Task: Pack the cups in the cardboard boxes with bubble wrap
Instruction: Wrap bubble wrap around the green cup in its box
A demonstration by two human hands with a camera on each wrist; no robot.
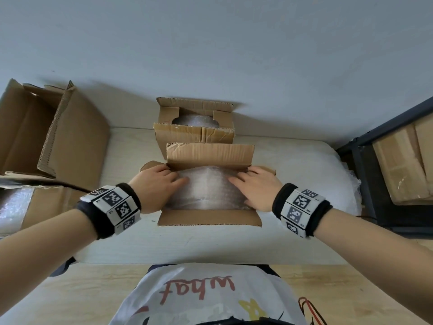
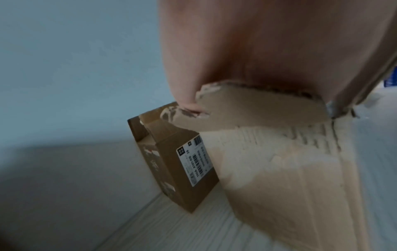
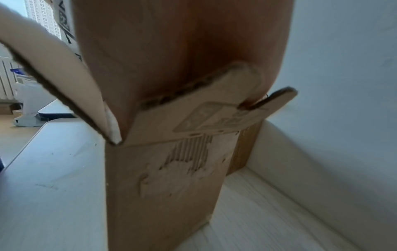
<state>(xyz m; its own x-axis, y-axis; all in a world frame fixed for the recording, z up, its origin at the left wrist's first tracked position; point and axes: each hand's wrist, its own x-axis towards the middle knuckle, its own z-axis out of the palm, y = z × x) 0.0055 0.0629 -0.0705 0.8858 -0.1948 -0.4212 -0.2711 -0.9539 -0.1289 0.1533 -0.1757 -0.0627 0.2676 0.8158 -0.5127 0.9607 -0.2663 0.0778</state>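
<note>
We read the word "what" in red letters, upside down to the head camera, on the white shirt (image 1: pixel 206 294) of the person at the table. On the far cardboard box (image 2: pixel 171 163), seen from the left wrist, a white shipping label (image 2: pixel 194 161) carries barcodes and print in which we make out "A161" and "28"; the rest is too blurred for us. Black-and-white square code markers sit on the left wristband (image 1: pixel 114 207) and on the right wristband (image 1: pixel 301 207), with tiny characters beside them that we cannot make out. Nearer than that far box, the near box (image 3: pixel 163 186) bears only a torn, unreadable label patch
</note>
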